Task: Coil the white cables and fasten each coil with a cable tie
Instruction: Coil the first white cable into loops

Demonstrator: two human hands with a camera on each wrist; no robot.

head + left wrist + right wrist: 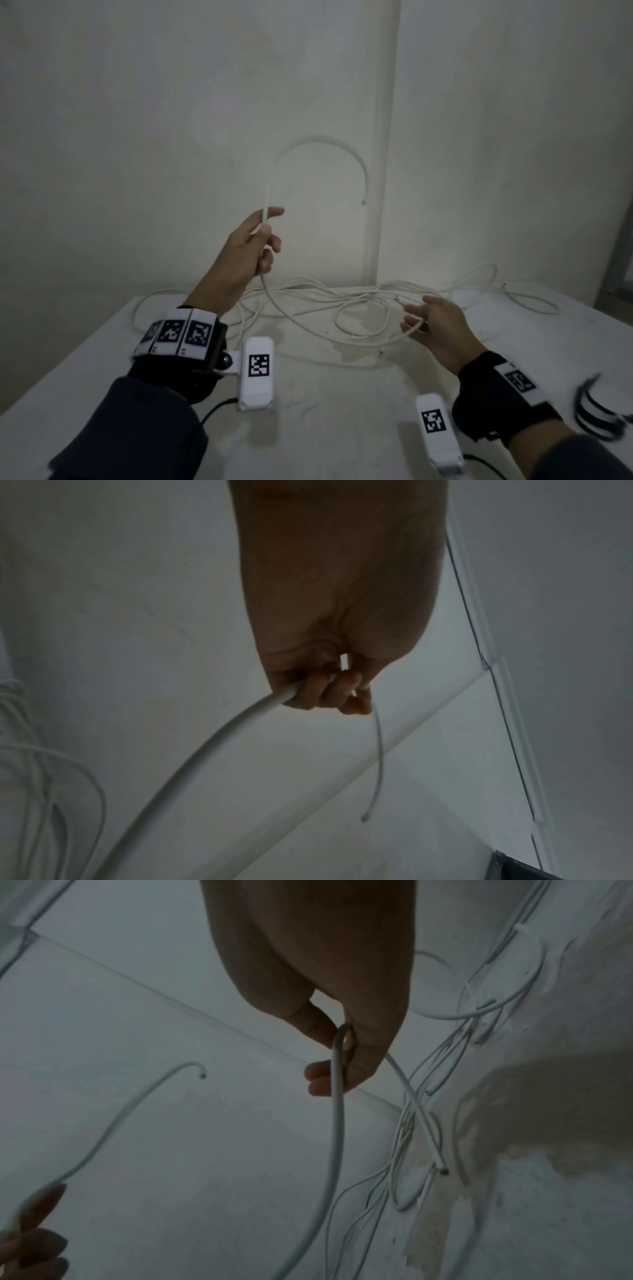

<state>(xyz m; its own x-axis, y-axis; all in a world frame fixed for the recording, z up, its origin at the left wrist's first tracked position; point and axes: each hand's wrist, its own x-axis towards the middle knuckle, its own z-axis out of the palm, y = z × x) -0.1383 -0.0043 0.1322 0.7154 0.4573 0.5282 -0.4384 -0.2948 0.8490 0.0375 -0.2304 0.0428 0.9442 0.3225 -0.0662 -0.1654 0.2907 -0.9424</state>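
Note:
My left hand (pixel 260 240) is raised above the table and grips a white cable (pixel 268 192). Its free end (pixel 363 202) arcs up and over to the right. In the left wrist view the fingers (pixel 325 691) curl round the cable (pixel 205 753). From there it sags down across the table to my right hand (pixel 424 325), low at the right. In the right wrist view my right hand (pixel 339 1053) pinches the cable (pixel 337 1123) in a tight bend between thumb and fingers. More white cables (pixel 342 301) lie tangled at the table's back. Black cable ties (pixel 596 411) lie at the right, blurred.
The white table (pixel 325 411) stands against a pale wall with a vertical strip (pixel 387 137) behind the tangle. A grey metal frame (pixel 616 257) shows at the far right. Cable loops reach toward the back left (pixel 137 308) and back right (pixel 513 294).

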